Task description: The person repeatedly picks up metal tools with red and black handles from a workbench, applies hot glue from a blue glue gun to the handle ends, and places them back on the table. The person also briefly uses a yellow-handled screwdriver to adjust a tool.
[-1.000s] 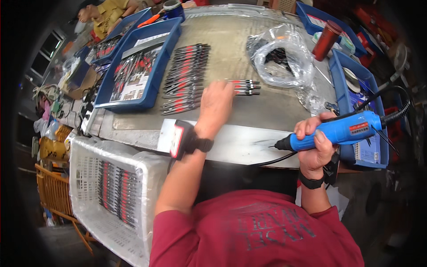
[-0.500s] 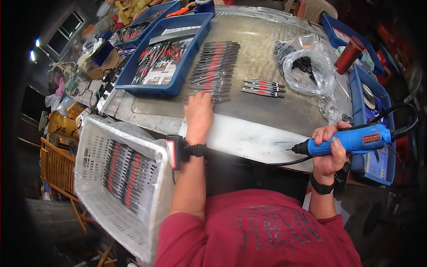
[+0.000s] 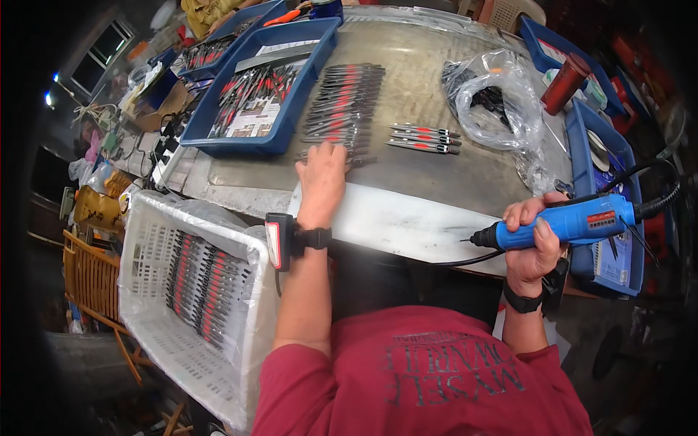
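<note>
My left hand point(image 3: 321, 182) reaches to the near end of a long row of grey-and-red pen-shaped tools point(image 3: 345, 102). Its fingers are bent and close together over the nearest pieces; the fingertips and whatever lies under them are hidden. In my right hand point(image 3: 534, 243) is a blue electric screwdriver point(image 3: 567, 224), held level with its thin bit pointing left. A white sheet point(image 3: 407, 225) lies on the table edge between my hands. Three similar pen-shaped tools point(image 3: 424, 139) lie apart, to the right of the row.
Left of the row stands a blue tray point(image 3: 275, 145) of loose pen-shaped tools. A lined white crate point(image 3: 251, 320) with stacked pieces sits at my left. Right of centre lies a clear plastic bag point(image 3: 494, 102) with black parts. Beyond are a red cylinder point(image 3: 565, 83) and another blue tray point(image 3: 633, 240).
The view has shifted slightly, and things sit a little further left in it. My left hand stays at the row's near end, where pieces look blurred. My right hand keeps hold of the screwdriver.
</note>
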### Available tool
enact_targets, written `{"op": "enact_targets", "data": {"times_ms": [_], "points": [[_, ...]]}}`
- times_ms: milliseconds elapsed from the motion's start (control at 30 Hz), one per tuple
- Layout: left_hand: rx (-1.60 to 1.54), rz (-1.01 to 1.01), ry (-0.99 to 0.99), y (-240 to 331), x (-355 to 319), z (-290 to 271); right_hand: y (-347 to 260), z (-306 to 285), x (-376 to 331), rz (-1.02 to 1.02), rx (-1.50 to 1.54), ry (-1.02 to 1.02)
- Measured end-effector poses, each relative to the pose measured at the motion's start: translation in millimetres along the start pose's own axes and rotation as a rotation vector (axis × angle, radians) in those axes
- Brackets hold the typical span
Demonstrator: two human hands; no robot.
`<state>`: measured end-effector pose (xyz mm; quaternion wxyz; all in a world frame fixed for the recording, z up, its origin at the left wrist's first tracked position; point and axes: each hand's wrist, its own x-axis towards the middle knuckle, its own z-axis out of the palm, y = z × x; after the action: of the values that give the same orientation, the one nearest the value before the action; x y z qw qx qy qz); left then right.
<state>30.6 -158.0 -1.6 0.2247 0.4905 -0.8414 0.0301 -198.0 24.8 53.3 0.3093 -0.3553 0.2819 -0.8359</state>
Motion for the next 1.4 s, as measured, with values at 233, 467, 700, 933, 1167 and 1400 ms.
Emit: {"op": "enact_targets", "data": {"times_ms": [233, 467, 700, 933, 1167, 1400], "points": [[-0.150, 0.106, 0.100, 23.7, 4.3, -5.8, 1.1, -0.5, -0.1, 0.006, 0.031, 0.009], [-0.764, -0.036, -0.251, 86.1, -49.1, -34.2, 3.2, -0.7, 0.5, 0.006, 0.049, -0.031], [-1.275, -0.575, -0.767, 107.8, -97.3, -48.8, 4.2, 1.1, 0.2, 0.026, 0.046, -0.070], [-1.308, -0.748, -0.765, 104.7, -109.6, -37.6, 8.1, 11.8, -0.8, 0.032, 0.031, -0.090], [-1.493, -0.897, -0.730, 108.5, -113.4, -35.9, 11.6, 22.3, -3.1, 0.072, 0.044, -0.106], [-1.553, -0.905, -0.747, 109.9, -113.5, -34.5, 18.4, 30.0, -5.8, 0.103, 0.020, -0.164]]}}
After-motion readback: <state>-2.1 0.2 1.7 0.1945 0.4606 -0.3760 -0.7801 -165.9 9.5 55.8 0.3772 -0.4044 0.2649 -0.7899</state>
